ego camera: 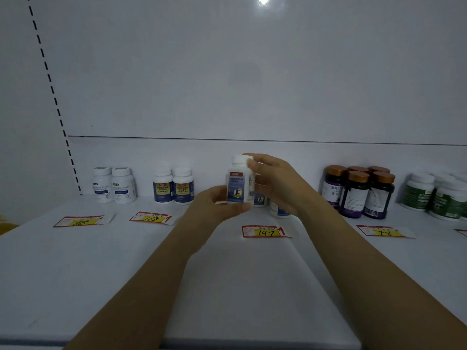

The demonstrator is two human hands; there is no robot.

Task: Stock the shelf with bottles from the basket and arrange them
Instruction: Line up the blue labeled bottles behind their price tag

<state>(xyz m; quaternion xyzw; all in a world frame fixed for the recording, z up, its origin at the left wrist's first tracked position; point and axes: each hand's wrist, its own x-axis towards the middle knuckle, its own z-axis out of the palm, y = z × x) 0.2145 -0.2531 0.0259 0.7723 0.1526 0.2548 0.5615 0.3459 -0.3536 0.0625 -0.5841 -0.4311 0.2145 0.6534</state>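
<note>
The left hand point(214, 203) grips the lower body of a white plastic bottle with a dark blue label point(240, 183), fingers curled round it. The right hand point(275, 180) pinches the bottle at its white cap. The bottle is upright, held above the white shelf point(126, 269), behind the red-and-yellow price tag marked 147 point(265, 231). Its cap is on; the contents cannot be seen.

Matching blue-labelled bottles point(279, 210) stand partly hidden behind the right hand. At the back of the shelf:
- two white-labelled white bottles point(113, 185), far left;
- two navy-and-yellow-labelled white bottles point(173, 185);
- dark bottles with copper caps point(358, 193);
- green-labelled white bottles point(434, 195), far right.
</note>
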